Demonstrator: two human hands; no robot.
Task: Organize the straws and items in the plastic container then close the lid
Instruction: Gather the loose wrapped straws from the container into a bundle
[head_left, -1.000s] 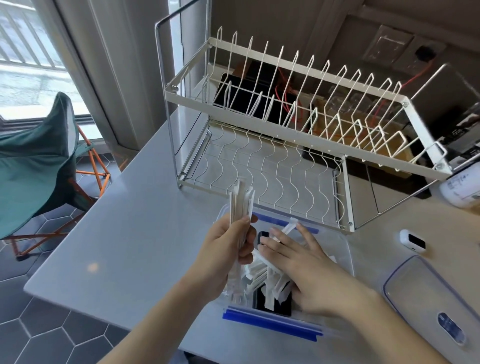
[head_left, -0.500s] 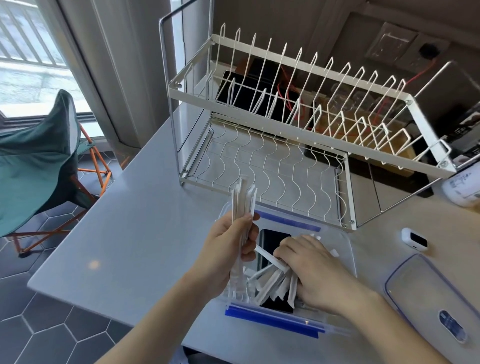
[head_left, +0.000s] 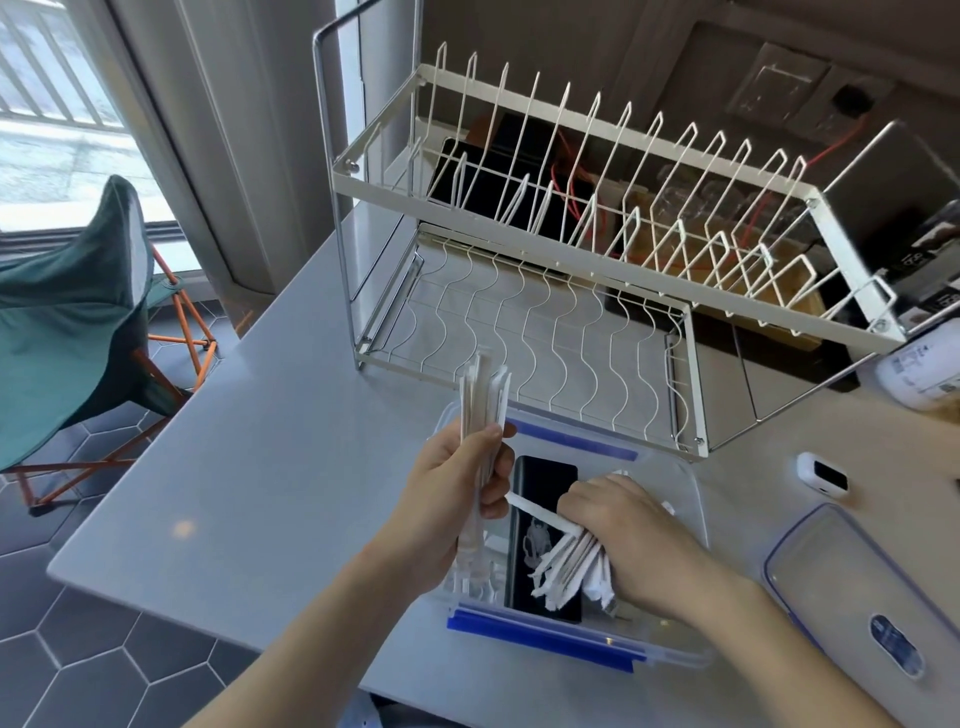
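A clear plastic container (head_left: 693, 499) with blue clips stands open on the grey table in front of me. My left hand (head_left: 452, 499) grips an upright bundle of paper-wrapped straws (head_left: 483, 400) over the container's left side. Inside the container my right hand (head_left: 623, 530) is curled round a second bunch of wrapped straws (head_left: 566, 566), which fans out toward me. A flat black item (head_left: 543, 525) lies on the container's floor beneath both bunches. The container's clear lid (head_left: 852, 587) with a blue oval label lies on the table to the right.
A two-tier white wire dish rack (head_left: 597, 234) stands just behind the container. A small white device (head_left: 823, 475) and a white jar (head_left: 922, 371) sit at the right. The table's left edge drops to a tiled floor with a green folding chair (head_left: 67, 322).
My right hand went from lying flat on the loose straws to gathering them into a bunch in its curled fingers. The left hand kept its upright bundle nearly still.
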